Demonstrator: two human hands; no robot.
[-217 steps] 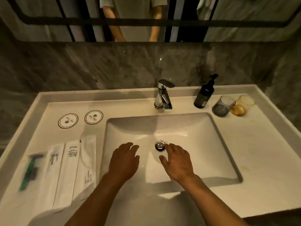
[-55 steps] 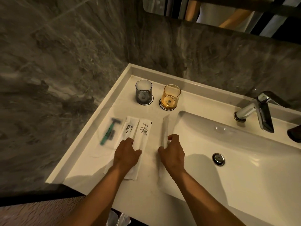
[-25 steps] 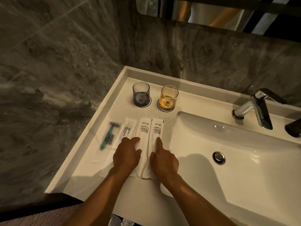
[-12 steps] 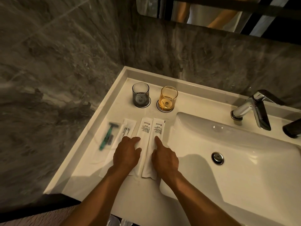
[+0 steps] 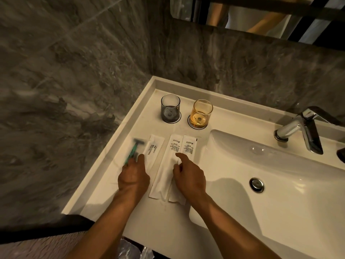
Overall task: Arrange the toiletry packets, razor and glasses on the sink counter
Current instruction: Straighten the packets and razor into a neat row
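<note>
Three white toiletry packets lie side by side on the counter left of the basin: one marked "brushing teeth" [image 5: 154, 148], a middle one [image 5: 172, 146] and a right one [image 5: 189, 146]. A green razor [image 5: 134, 149] in a clear wrapper lies left of them, blurred. My left hand [image 5: 133, 175] rests on the razor's lower end and the left packet, fingers down. My right hand [image 5: 188, 176] presses its forefinger on the two right packets. A grey glass [image 5: 170, 107] and an amber glass [image 5: 201, 113] stand upright on round coasters behind the packets.
The white counter [image 5: 104, 186] has a raised rim against the grey marble wall on the left and back. The basin [image 5: 280, 184] with its drain [image 5: 256, 184] lies right of the packets, a chrome tap [image 5: 302, 130] behind it. A mirror hangs above.
My left hand has slid left from the packets onto the razor, which now lies closer to the left packet and looks blurred. My right hand stays on the two right packets.
</note>
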